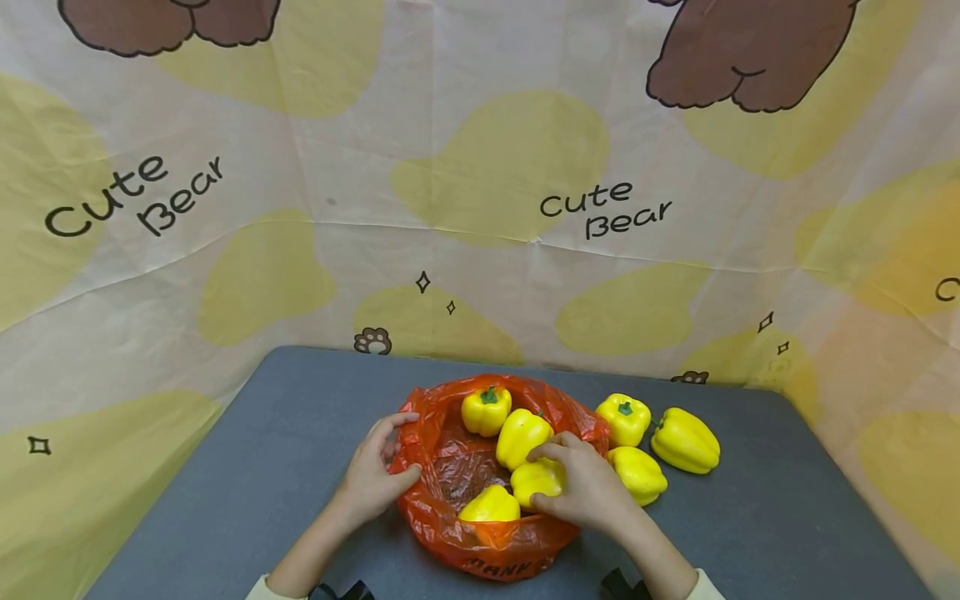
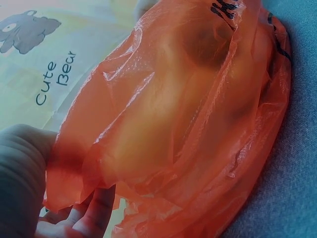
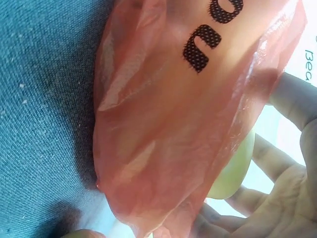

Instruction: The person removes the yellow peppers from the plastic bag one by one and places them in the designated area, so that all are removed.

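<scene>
A red plastic bag [image 1: 442, 533] stands wide open on the table, black print on its front. My left hand [image 1: 375, 468] pinches its left rim; in the left wrist view the thumb and fingers [image 2: 99, 213] lie on either side of the film. Over the bag's right rim reaches my right hand [image 1: 588, 487], its fingers and thumb around a yellow bell pepper [image 1: 536, 483]. That pepper [image 3: 235, 173] shows partly past the bag's edge in the right wrist view. Inside the bag lie more yellow bell peppers: one at the back [image 1: 486, 412], one in the middle [image 1: 521, 440], one at the front [image 1: 491, 505].
Right of the bag, three yellow bell peppers rest on the grey table [image 1: 300, 433]: a rear one [image 1: 624, 419], a nearer one [image 1: 639, 475] and one farther right [image 1: 686, 442]. A printed cloth [image 1: 480, 167] with bear drawings hangs behind the table.
</scene>
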The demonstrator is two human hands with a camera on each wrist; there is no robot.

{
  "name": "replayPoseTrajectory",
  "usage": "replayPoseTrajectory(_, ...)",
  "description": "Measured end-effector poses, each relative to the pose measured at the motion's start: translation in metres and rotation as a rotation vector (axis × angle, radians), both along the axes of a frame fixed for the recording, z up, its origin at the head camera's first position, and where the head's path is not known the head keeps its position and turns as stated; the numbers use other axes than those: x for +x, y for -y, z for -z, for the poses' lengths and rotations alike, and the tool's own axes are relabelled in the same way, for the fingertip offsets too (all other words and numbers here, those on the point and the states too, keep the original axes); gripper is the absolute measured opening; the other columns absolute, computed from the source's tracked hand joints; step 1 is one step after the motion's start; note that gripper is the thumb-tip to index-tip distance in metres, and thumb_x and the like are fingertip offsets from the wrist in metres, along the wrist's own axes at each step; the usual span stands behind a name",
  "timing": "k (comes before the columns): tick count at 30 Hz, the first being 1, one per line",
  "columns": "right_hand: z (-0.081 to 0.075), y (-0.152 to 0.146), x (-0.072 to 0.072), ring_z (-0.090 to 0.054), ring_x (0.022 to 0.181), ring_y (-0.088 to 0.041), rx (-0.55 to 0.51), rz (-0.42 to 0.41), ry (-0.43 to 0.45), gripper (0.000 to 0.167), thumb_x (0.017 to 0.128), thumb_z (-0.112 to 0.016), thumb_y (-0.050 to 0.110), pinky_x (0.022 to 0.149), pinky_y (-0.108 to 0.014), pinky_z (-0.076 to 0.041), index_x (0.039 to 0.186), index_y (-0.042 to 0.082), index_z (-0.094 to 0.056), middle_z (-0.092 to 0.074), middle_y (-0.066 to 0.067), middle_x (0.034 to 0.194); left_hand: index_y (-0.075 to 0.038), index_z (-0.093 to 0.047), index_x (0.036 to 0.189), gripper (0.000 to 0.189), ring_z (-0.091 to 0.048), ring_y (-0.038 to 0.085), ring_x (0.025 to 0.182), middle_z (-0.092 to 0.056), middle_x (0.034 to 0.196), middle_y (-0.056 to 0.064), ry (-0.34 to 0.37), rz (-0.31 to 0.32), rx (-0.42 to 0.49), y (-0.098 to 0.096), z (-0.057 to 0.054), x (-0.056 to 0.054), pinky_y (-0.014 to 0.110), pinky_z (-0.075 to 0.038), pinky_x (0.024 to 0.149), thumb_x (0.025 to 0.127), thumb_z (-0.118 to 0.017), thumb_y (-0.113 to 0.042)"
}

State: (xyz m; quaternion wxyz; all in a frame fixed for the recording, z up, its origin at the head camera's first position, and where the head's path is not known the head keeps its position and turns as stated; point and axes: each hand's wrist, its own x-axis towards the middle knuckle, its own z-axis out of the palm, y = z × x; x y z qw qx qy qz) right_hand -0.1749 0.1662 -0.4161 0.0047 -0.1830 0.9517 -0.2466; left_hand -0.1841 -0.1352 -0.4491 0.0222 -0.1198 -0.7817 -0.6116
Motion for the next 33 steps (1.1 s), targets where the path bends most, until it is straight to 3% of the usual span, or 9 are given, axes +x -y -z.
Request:
replayPoseTrajectory(18,-0.013,-0.001,0.003,-0.056,0.097,-0.014,-0.031,0.013,-0.089,0.037,0.065,-0.085,0.034,0.079,-0.038,-0.052,0.098,0.029,-0.069,-0.059,0.007,0.103,-0.010,-0.049,0.131,0.062,-0.065,0.017,0.088,-0.046,0.129,0.015,0.006,-0.004,-0.014,-0.001,0.000,-0.001,0.025,-0.058,0.066,0.075,-0.066,0.010)
replayPoseTrajectory(33,-0.033,-0.003,0.014,-0.058,0.099,-0.014,-0.157,0.040,-0.154,0.040,0.065,-0.085,0.033,0.081,-0.038,-0.051,0.102,0.032,-0.068,-0.060,0.009,0.108,-0.009,-0.050,0.131,0.062,-0.064,0.015,0.084,-0.048,0.126,0.015,-0.020,-0.024,-0.049,-0.001,-0.001,0.000,0.024,-0.057,0.064,0.074,-0.068,0.008)
